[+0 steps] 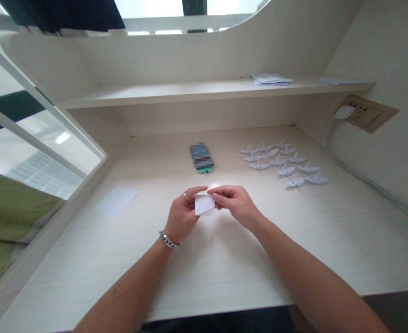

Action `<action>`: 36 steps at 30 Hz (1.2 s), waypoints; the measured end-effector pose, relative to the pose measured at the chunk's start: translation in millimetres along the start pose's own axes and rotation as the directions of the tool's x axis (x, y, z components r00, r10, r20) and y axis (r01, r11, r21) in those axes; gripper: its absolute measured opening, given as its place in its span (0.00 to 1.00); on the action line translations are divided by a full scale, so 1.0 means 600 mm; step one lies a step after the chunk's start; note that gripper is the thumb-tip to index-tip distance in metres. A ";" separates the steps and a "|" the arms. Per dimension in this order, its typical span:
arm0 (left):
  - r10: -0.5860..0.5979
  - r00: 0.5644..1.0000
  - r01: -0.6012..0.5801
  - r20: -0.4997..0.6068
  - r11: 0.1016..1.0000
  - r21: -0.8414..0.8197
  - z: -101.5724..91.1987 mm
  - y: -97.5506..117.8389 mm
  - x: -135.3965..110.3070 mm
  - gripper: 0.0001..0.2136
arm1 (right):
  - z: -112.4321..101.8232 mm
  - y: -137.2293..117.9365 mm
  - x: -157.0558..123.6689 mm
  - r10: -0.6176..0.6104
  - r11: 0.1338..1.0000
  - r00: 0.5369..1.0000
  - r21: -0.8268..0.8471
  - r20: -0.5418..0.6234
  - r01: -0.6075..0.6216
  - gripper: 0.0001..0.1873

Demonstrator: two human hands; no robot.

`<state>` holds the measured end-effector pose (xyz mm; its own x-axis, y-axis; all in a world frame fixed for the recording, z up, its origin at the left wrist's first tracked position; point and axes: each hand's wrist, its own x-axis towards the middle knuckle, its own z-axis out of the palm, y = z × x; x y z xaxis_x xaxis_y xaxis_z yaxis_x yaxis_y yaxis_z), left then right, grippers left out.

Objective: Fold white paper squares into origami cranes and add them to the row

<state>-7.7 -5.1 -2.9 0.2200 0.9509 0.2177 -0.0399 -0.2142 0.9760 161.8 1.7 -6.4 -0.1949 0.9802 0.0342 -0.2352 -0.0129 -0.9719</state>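
A small folded square of white paper (204, 206) is held up between my two hands, above the middle of the desk. My left hand (185, 210), with a ring and a chain bracelet, grips its left side, the index finger stretched along above the top edge. At the upper right corner, my right hand (237, 203) pinches the paper between thumb and fingers. The fingers behind the paper are partly hidden. Several folded paper cranes (277, 160) stand grouped on the desk to the right, beyond my right hand.
A phone-like object (201, 157), partly pixelated with a green end, lies behind my hands. A flat white sheet (116, 201) rests at the left. Papers (271, 79) lie on the shelf (190, 95). A cable (360, 178) runs from the wall socket (370, 114) down the right side.
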 end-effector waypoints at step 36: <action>-0.190 0.979 0.184 -0.074 0.980 -0.076 0.012 0.010 0.001 0.14 | 0.002 0.000 0.000 0.024 0.999 0.995 -0.038 -0.099 -0.028 0.15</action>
<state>-0.7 -7.2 2.7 0.1511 0.9881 0.0287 -0.0731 -0.0178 0.9972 160.7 1.6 -6.4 -0.1050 0.9944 -0.0129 -0.1930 -0.0331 -0.9806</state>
